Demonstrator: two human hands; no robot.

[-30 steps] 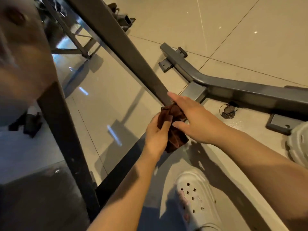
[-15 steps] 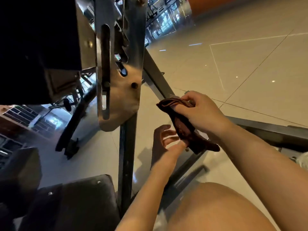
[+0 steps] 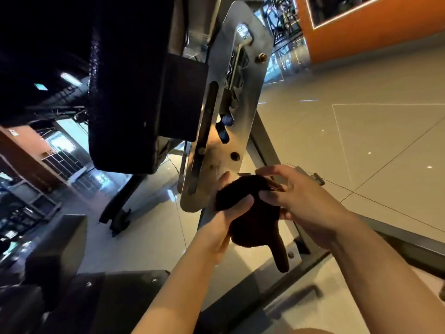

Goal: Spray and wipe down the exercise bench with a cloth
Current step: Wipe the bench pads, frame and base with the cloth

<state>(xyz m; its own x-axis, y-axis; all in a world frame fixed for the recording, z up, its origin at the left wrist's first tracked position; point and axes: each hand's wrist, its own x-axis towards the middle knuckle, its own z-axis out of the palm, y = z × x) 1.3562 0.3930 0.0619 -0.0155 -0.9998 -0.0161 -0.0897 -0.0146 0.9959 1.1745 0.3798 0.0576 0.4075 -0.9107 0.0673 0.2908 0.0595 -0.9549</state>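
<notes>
where the two bare forearms meet near the middle of the view, a crumpled dark brown cloth (image 3: 252, 218) sits bunched between both hands, just below and to the right of a slotted, shiny steel adjustment plate (image 3: 231, 116) that belongs to the exercise bench. the left hand (image 3: 228, 213) comes up from below with its fingers curled over the upper left part of the cloth, its thumb lying against the lower edge of the plate. the right hand (image 3: 301, 203) reaches in from the right and pinches the top right fold of the cloth with bent fingers, thumb above and fingertips below. a narrow tail of the cloth hangs down past both hands, pointing at the floor. the cloth looks to be touching or just beside the plate's lower rounded end, though the exact contact is hidden behind the left fingers. a thick black padded cushion (image 3: 125, 88) of the bench fills the upper left, mounted beside the plate. a grey metal frame tube (image 3: 265, 141) runs diagonally down behind the hands, and another black padded seat section (image 3: 115, 300) lies along the bottom left. the glossy beige tiled floor (image 3: 373, 153) spreads to the right, with an orange wall (image 3: 373, 32) in the top right corner.
</notes>
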